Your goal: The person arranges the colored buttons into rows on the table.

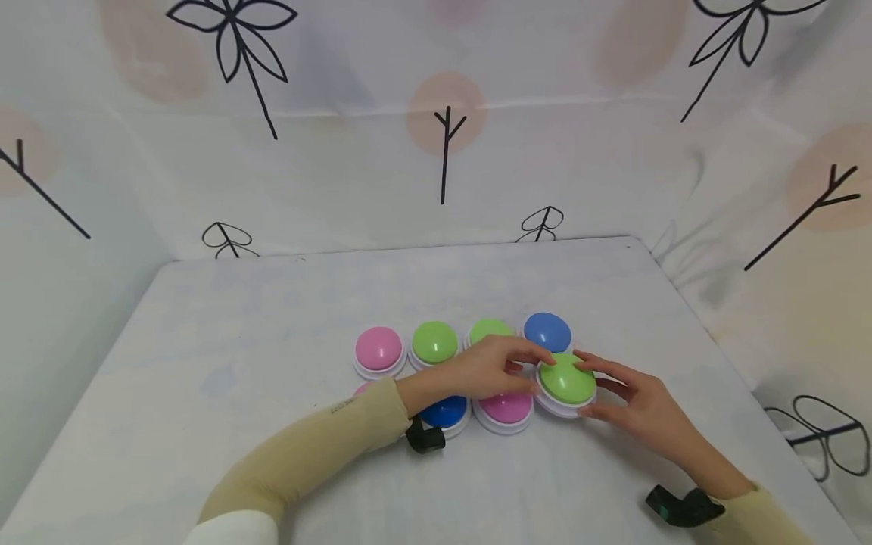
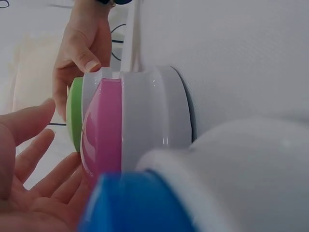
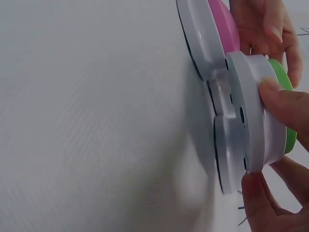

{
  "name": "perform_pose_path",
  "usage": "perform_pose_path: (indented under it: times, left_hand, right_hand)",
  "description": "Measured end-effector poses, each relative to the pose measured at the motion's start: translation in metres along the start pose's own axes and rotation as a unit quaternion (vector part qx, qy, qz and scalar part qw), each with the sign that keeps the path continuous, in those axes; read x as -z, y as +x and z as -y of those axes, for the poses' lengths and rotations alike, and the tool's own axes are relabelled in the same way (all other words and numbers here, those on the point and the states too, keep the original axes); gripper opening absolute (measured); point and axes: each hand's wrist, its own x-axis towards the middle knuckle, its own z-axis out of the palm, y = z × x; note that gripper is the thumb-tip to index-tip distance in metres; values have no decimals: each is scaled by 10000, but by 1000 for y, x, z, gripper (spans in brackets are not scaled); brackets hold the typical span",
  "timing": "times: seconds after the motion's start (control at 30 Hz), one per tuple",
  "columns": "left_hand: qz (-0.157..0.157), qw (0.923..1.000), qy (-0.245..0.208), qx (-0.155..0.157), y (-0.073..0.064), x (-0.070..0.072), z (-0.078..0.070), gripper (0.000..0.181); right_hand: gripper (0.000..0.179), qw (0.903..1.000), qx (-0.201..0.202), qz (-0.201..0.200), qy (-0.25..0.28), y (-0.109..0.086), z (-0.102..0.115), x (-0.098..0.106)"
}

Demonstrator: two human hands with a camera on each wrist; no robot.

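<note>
My right hand (image 1: 643, 409) grips a round push button with a green dome (image 1: 567, 381) and white base by its rim. In the right wrist view this button (image 3: 256, 113) is raised off the table, its underside holes visible. My left hand (image 1: 487, 367) reaches in from the left, its fingertips beside the green dome; whether they touch it I cannot tell. In the left wrist view the fingers (image 2: 58, 179) are spread and loosely bent. Below the left hand sits a pink button (image 1: 506, 410), with a blue button (image 1: 444, 412) to its left.
A back row holds a pink button (image 1: 378, 350), a green button (image 1: 434, 342), another green button (image 1: 490, 331) partly behind the left hand, and a blue button (image 1: 547, 333). Another pink button is mostly hidden by the left forearm. The white table (image 1: 272, 318) meets a patterned backdrop (image 1: 354, 174).
</note>
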Motion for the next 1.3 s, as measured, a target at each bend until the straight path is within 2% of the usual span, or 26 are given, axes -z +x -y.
perform_pose_path:
  times: [0.17,0.33,0.57,1.0,1.1,1.3]
  left_hand:
    - [283,9995,138,32,0,-1,0,42]
    - [385,9987,324,8,0,1,1,42]
    - [474,9971,588,30,1,-3,4,41]
    - [192,9911,1292,-264,4,-14,10,35]
    - [129,9906,1324,-317,4,-16,11,35]
    - [59,9915,1281,-222,4,-15,12,33]
  right_hand:
    - [59,9993,136,217,260,-4,-8,2]
    - [59,9984,275,326,378,-2,-13,4]
    - [57,9975,69,464,524,-5,-19,4]
    - [65,9973,-197,710,7,-6,-22,3]
    - [64,9964,-269,799,-17,-6,-23,4]
    - [55,9957,-279,880,-58,-1,-22,5]
